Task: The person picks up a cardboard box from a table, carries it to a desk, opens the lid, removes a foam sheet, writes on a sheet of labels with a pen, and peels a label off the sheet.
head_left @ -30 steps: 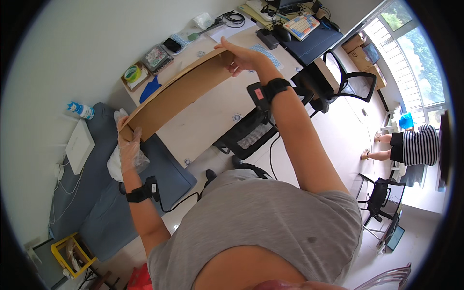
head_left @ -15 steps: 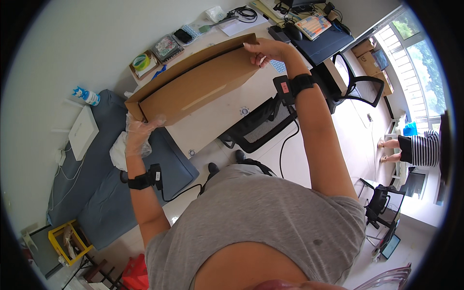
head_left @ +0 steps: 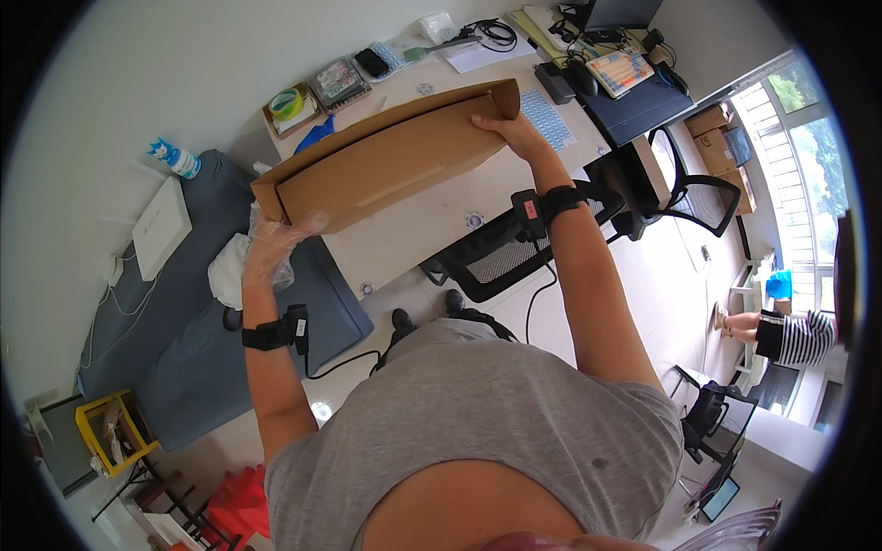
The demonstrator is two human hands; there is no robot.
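Between my two hands is a long brown cardboard box (head_left: 386, 170), held up at a slant over the desk. My left hand (head_left: 273, 246), in a clear plastic glove, grips its lower left end with the thumb on the near side. At the upper right end, my right hand (head_left: 516, 133) is closed on the other side, its thumb pressed along the near face. The fingers behind the cardboard are partly hidden. A narrow dark gap runs along the box's top edge. The pale desk (head_left: 367, 260) shows below and beside it.
A mesh-backed chair (head_left: 491, 253) is tucked at the desk's near edge. Tape in a small box (head_left: 289, 110), a keyboard (head_left: 620, 72) and a coiled black cable (head_left: 496, 35) lie along the back. A blue-grey sofa (head_left: 197, 358) stands left; another person (head_left: 795, 337) is far right.
The box has shifted slightly, its right end drawn a little lower against the desk, uncovering more of the blue patterned sheet. My right hand's grip has moved in, thumb now flat on the near face.
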